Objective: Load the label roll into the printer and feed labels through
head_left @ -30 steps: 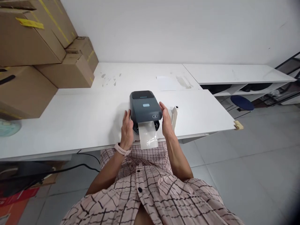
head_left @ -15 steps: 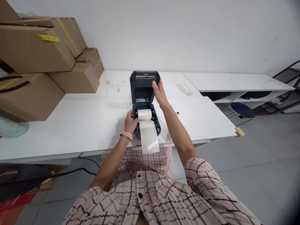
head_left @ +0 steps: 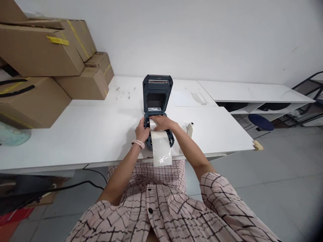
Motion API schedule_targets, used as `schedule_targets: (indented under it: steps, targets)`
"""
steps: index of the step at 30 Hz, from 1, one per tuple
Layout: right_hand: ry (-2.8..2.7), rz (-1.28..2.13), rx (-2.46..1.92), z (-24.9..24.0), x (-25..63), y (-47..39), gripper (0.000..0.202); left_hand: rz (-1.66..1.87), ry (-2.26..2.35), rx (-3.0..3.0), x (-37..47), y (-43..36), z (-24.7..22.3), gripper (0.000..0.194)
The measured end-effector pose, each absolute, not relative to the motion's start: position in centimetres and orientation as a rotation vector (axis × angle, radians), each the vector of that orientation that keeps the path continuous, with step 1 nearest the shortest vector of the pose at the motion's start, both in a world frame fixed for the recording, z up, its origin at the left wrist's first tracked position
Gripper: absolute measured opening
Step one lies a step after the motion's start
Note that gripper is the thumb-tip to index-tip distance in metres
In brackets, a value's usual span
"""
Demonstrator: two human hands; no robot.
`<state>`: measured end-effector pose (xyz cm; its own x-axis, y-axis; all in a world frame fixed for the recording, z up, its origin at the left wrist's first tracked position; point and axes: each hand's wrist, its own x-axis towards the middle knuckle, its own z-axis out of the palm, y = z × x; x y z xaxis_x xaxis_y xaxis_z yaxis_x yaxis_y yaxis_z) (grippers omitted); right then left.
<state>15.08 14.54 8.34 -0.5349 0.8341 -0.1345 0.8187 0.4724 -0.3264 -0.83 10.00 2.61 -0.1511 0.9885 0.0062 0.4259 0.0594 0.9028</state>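
Note:
A dark label printer [head_left: 157,93] stands near the table's front edge with its lid tilted back. In its bay lies a white label roll [head_left: 152,124], partly hidden under my right hand [head_left: 162,123], whose fingers and thumb are curled over it. From the roll a pale glossy label strip [head_left: 162,151] runs out over the printer's front and hangs past the table edge. My left hand [head_left: 142,131] grips the left side wall of the printer's base, beside the roll. Some of the left fingers are hidden behind that wall.
The white table [head_left: 101,134] runs left and right against a wall. Cardboard boxes [head_left: 37,50] are stacked at the left. A small whitish piece [head_left: 189,129] lies right of the printer, beyond my right forearm. A blue stool [head_left: 261,122] stands at the right.
My right hand has come down from the raised lid onto the label roll. The lid stays up by itself. My left hand keeps its place on the printer's left side.

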Motion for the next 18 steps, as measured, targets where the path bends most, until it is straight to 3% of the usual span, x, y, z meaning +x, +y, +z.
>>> schedule_targets:
  steps: [4,11,15,18]
  targets:
    - [-2.713,0.499,-1.603,7.9,14.1,15.7,0.089,1.058,1.655,1.426,-0.9,10.1,2.4,0.078]
    - [-2.492,0.833,-1.008,14.1,21.0,12.3,0.095,1.103,1.617,1.399,-0.9,10.1,2.2,0.078]
    - [-2.191,0.773,-1.171,15.6,26.4,11.3,0.092,1.122,1.618,1.365,-0.9,10.1,2.0,0.077]
    - [-1.922,0.741,-1.347,12.6,29.2,13.0,0.093,1.126,1.617,1.358,-0.9,10.1,1.9,0.076]
